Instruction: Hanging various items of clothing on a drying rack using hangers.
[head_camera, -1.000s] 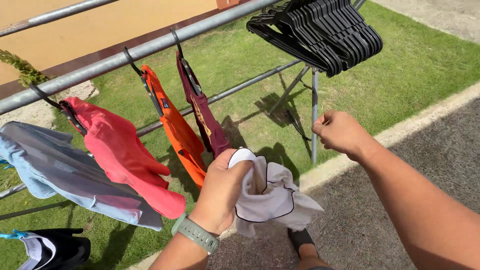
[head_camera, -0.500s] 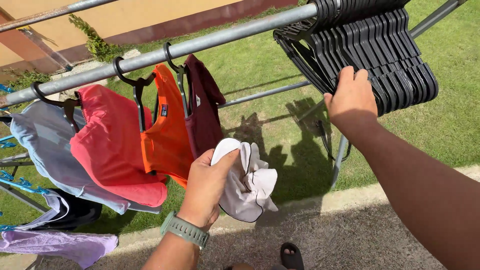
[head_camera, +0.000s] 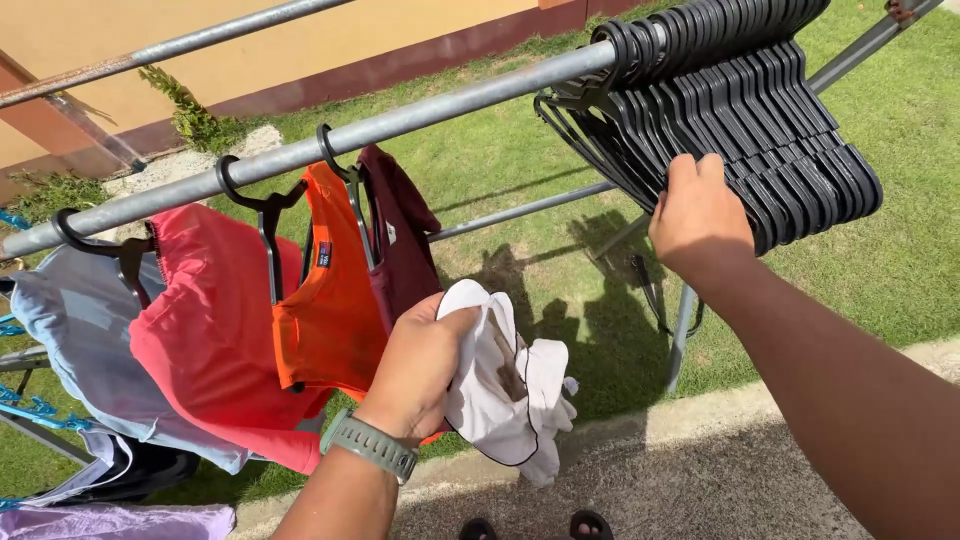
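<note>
Sunlit grass (head_camera: 880, 260) and a paved strip fill the background, with a grey metal rail (head_camera: 400, 120) crossing the upper frame and carrying red (head_camera: 210, 340), orange (head_camera: 335, 310) and maroon (head_camera: 400, 240) garments. At upper right, the right hand (head_camera: 700, 215) curls its fingers around one of the bunched black hangers (head_camera: 740, 110). At lower centre, the left hand (head_camera: 420, 365) clenches a crumpled white cloth with dark trim (head_camera: 505, 395).

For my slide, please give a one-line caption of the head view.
Left hand holds a white garment; right hand touches black hangers on a metal rail.

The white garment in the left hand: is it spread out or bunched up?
Bunched up. The white garment hangs crumpled in loose folds from the left hand, not yet on any hanger.
</note>
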